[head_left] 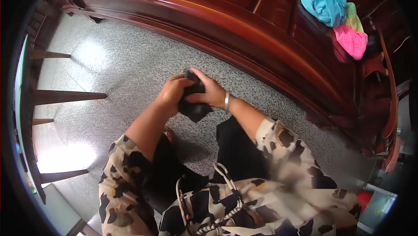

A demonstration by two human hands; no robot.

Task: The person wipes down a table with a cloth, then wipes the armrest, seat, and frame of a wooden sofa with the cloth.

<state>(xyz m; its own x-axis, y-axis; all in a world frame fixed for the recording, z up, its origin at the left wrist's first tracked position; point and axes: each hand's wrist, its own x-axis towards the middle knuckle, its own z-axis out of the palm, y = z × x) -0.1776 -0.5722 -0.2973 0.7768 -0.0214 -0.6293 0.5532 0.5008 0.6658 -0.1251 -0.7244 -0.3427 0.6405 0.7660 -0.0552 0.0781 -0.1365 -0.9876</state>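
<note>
A dark, crumpled cloth-like item is held between my two hands above the speckled floor. My left hand wraps round its left side, fingers closed on it. On the other side my right hand, with a silver bracelet at the wrist, grips the item, its fingers near the top and its thumb across the middle. The two hands are close together over my knees. Part of the item is hidden by my fingers, and I cannot make out exactly what it is.
A dark red wooden bench runs across the top and right. On it lie a blue cloth and a pink and yellow cloth. Tapered wooden legs stick out at the left. A red object is at the lower right.
</note>
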